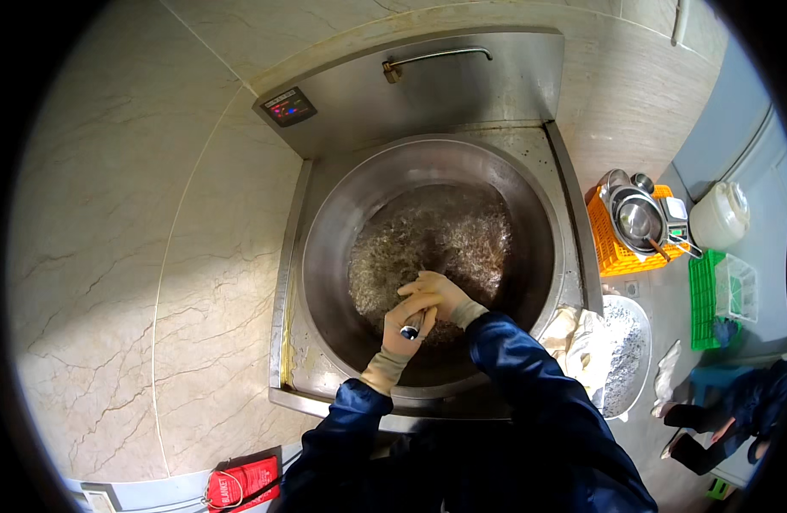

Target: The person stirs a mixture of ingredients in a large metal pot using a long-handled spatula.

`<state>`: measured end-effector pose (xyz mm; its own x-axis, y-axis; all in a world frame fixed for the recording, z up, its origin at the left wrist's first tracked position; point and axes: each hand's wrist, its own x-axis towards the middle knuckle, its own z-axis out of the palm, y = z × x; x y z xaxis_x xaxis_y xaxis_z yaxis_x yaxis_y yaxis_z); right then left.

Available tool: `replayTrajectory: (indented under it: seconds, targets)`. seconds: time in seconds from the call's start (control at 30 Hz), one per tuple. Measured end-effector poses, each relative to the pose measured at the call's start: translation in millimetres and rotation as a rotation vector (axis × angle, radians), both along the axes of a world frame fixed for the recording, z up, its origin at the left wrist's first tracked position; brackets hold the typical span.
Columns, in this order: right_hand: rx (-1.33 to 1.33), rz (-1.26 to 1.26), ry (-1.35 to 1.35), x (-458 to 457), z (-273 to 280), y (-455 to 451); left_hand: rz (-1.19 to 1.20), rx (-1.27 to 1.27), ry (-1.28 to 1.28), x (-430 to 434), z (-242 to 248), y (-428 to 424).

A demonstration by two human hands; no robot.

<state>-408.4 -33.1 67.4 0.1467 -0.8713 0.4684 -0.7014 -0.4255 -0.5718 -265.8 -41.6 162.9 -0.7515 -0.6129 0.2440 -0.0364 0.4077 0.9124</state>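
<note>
My left hand, in a pale glove, is closed around the upper end of a round metal tool handle. Just beyond it, my right hand, gloved too, grips the same handle lower down. Both hands are over a large metal wok set into a stainless-steel stove. Dark, churning liquid with a bubbling surface fills the wok's bottom. The tool's far end is hidden by my hands and the liquid.
A swing spout and lit control panel are on the backsplash. Cloths lie at the stove's right edge beside a large basin. An orange crate bears pans and a scale. A person sits at lower right.
</note>
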Motion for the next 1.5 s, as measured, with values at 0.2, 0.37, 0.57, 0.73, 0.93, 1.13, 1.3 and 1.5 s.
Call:
replayTrajectory:
  seconds: [0.2,0.37,0.57,0.73,0.93,1.13,1.3,1.5]
  targets:
    - [-0.033,0.012,-0.376,8,13,-33,0.0,-0.244,-0.024,-1,1,-38]
    - [-0.092,0.006,-0.549,18,32,-37,-0.06,-0.143,-0.047,-3,37,-50]
    - [0.165,-0.083,-0.767,54,56,-21,-0.056,0.027,-0.189,20,71,-46]
    - [0.046,-0.022,-1.021,80,89,-5,-0.069,0.136,-0.237,33,124,-24]
    - [0.017,-0.307,-0.426,106,176,52,-0.03,0.201,-0.202,63,219,28]
    - [0.104,-0.26,-0.393,116,189,77,-0.037,0.296,-0.221,74,223,43]
    - [0.119,-0.257,-0.459,114,162,80,-0.013,0.271,-0.24,69,196,44]
    - [0.206,-0.132,-0.68,93,140,84,-0.024,0.267,-0.224,62,129,39]
